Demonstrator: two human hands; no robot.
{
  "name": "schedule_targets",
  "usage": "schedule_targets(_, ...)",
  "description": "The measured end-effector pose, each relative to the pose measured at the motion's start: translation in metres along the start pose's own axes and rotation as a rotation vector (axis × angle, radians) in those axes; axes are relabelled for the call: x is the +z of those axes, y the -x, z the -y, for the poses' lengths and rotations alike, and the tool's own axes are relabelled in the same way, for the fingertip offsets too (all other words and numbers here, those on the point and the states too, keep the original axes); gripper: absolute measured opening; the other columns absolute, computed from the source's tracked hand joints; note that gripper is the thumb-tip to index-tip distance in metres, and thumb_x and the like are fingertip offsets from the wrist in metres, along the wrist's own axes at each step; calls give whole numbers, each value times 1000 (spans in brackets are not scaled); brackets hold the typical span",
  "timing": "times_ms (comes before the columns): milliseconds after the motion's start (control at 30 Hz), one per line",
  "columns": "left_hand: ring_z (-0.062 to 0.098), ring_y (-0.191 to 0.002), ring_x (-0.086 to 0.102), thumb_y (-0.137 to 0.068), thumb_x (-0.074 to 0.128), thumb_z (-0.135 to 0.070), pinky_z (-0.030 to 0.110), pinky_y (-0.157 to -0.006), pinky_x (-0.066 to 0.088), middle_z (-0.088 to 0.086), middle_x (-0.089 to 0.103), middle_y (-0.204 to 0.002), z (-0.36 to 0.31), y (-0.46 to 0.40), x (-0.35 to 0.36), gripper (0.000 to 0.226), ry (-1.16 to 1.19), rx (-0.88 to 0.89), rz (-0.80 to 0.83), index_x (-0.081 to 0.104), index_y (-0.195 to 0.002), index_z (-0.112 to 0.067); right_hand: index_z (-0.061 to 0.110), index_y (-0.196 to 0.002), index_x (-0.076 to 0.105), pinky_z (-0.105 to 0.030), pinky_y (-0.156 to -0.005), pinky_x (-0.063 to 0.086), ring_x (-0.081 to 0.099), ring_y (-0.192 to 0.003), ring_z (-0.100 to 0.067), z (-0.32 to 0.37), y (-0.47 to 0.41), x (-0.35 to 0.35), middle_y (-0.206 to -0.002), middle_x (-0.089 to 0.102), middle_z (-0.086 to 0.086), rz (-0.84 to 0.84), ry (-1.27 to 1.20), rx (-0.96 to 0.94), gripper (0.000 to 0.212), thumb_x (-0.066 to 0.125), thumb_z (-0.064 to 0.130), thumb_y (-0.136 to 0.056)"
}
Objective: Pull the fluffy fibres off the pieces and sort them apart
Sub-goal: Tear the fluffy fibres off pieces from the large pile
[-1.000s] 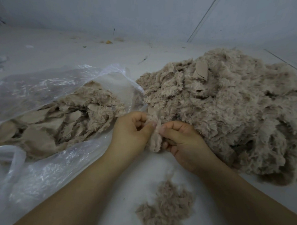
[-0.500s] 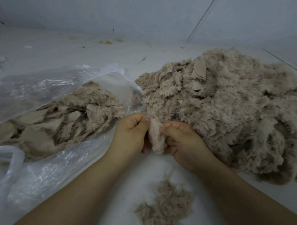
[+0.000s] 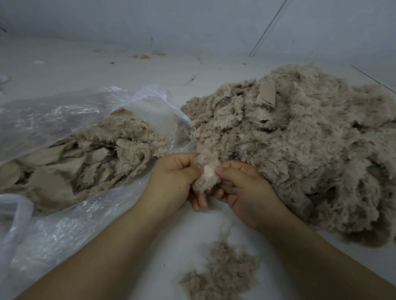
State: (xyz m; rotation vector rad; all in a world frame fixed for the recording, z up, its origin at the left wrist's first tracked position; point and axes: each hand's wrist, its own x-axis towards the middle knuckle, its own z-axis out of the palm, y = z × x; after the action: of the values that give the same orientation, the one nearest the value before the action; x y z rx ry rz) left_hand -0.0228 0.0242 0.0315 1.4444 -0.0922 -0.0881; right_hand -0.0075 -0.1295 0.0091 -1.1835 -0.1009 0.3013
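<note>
Just now, in the head view, both hands have closed in tighter on one small plush piece (image 3: 205, 175), held between them above the pale floor (image 3: 131, 69). Half a second back the thumbs sat higher on it; now the left hand (image 3: 174, 175) pinches its left edge with thumb against curled fingers, and the right hand (image 3: 241, 188) pinches its right edge the same way. That suggests a fresh grip for another pull at the loose pile, so the piece is probably not yet stripped.

The piece hangs roughly upright, its long axis running from the big heap of plush pieces (image 3: 304, 146) behind it down toward the person, lower end drooping free between the fingers.

Loose pulled fibres lie in a small tuft pile (image 3: 219, 277) near the wrists, well apart from the clear plastic bag (image 3: 63, 109) on the left, which holds more plush pieces with their flat backing showing.
</note>
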Motion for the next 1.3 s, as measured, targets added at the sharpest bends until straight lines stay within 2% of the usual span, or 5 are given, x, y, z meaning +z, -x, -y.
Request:
schedule_targets(500,22,-29,45,-83,67,-42,18,-33,30,16,58,-52,0,4,0,40,-128,26,11,54,-88,-4,8,-68,66,-19,-50,42,48,-45,-6,3,2,1,-49,56,0,150,73,-24,24,54,9,-89)
schedule_targets(633,22,-28,47,-96,54,-2,19,-31,32,16,58,-51,1,2,-1,20,-20,-8,58,59,-77,-8,11,-70,70,-20,-51,43,54,-50,-9,4,3,1,-58,62,-6,147,68,-15,31,48,4,-90)
schedule_targets(833,23,-28,46,-104,38,-12,19,-32,33,19,57,-53,1,0,-3,37,57,10,28,54,-75,3,-4,-95,61,-22,-52,40,47,-57,-13,3,3,3,-68,52,-14,48,47,33,14,52,6,-90)
schedule_targets(1133,14,-22,31,-99,53,-24,11,-33,24,16,50,-43,-6,5,-13,36,-200,-109,297,63,-68,-8,21,-47,58,-21,-48,42,46,-44,-7,4,2,8,-46,43,3,-95,-45,35,52,46,6,-95)
schedule_targets(1300,18,-33,46,-101,44,-8,20,-35,31,11,63,-61,-14,-3,-18,29,188,250,-197,63,-80,-15,8,-70,54,-21,-47,43,29,-36,-5,6,-1,8,-49,34,4,-95,-165,78,37,42,19,-103)
